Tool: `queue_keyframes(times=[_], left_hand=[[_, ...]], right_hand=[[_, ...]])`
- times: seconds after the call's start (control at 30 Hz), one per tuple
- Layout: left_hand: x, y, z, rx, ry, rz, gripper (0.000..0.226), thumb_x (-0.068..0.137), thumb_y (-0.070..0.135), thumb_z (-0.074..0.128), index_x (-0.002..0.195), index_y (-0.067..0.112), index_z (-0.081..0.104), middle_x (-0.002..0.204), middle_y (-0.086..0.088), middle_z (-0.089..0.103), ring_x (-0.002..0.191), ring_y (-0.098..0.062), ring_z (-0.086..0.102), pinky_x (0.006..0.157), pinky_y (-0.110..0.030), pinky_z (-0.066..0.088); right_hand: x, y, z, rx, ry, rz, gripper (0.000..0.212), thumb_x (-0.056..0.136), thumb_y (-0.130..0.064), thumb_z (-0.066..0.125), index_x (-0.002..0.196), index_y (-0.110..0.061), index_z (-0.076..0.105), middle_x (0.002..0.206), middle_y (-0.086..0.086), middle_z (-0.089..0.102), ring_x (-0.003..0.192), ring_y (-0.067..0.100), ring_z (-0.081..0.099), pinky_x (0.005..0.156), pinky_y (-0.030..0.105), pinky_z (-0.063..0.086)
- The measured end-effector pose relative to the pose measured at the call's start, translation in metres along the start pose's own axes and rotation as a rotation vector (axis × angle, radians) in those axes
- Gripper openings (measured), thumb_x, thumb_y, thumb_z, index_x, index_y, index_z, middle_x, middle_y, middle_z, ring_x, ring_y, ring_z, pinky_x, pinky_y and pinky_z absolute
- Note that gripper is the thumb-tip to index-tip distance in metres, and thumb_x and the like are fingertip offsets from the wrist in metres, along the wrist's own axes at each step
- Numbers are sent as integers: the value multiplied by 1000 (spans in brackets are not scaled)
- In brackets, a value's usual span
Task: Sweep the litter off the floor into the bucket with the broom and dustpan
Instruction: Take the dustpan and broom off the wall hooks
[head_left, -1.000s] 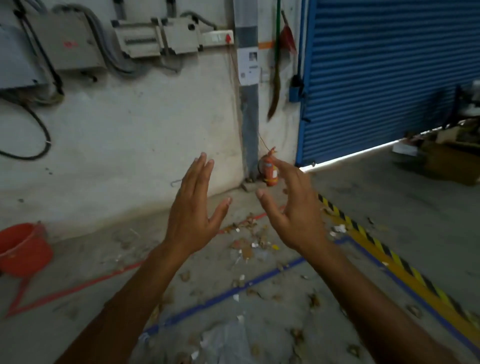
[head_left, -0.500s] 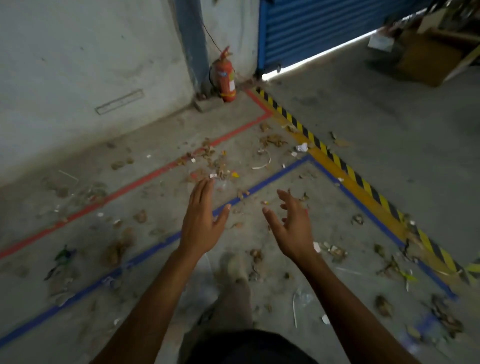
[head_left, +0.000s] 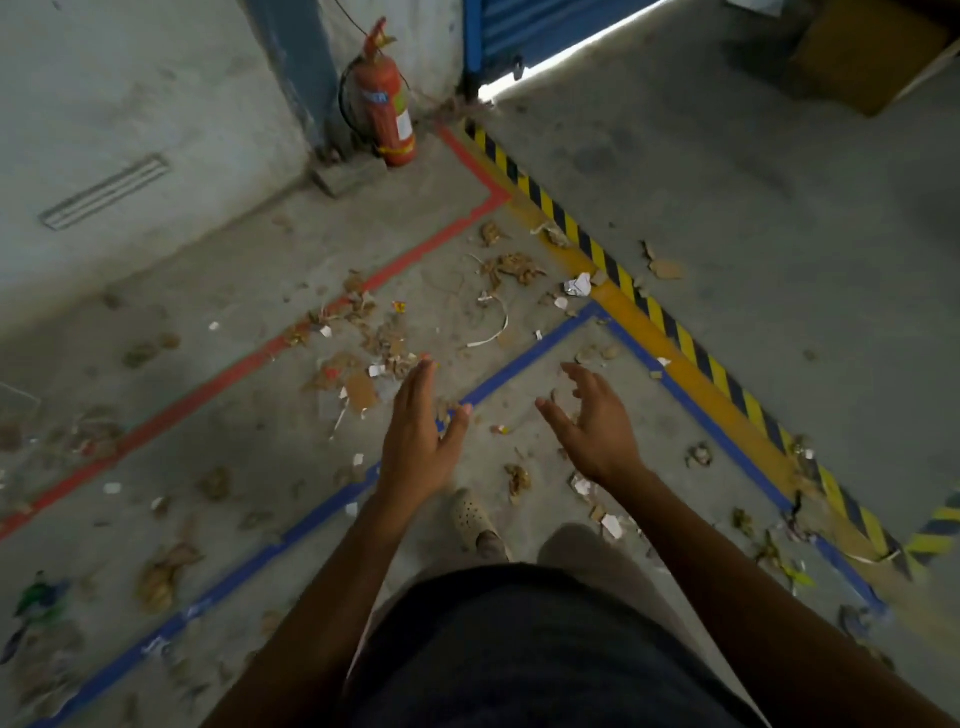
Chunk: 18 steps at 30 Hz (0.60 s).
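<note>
Nothing swept as I see it: litter (head_left: 374, 332) covers the floor (head_left: 249, 426), left hand (head_left: 415, 441) and right hand (head_left: 597, 426) released and empty, no broom, dustpan or bucket in view.

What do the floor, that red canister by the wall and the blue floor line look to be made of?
The floor is likely bare concrete: matt grey, stained and dusty. The canister seems to be painted metal, with a faint sheen on its rounded red body. The blue line is probably stick-on tape rather than paint, since its edges look scuffed and uneven.

Head-worn; roughly straight down at floor (head_left: 727, 249)
</note>
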<state>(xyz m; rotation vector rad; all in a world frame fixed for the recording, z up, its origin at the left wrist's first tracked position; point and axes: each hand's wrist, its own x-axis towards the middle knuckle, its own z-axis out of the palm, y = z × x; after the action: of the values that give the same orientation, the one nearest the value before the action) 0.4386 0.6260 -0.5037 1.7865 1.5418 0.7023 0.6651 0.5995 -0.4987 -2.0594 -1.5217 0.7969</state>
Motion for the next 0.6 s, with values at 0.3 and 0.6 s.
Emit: queue_keyframes(times=[0.3,0.6], left_hand=[[224,20,14,56,-63,8,79,94,50,51,156,6,30,160,-15,34,147,-28,34,118,-42,34],[460,92,17,31,225,83,75,96,46,52,153,1,35,156,-16,40,145,-23,37,116,-23,30]], right_hand=[[224,-15,-40,31,19,-35,70,95,-58,56,151,-19,40,149,9,49,131,26,51,102,42,46],[474,-58,-107,244,15,-199,78,89,-68,49,150,-20,40,149,5,47,129,23,53,96,52,52]])
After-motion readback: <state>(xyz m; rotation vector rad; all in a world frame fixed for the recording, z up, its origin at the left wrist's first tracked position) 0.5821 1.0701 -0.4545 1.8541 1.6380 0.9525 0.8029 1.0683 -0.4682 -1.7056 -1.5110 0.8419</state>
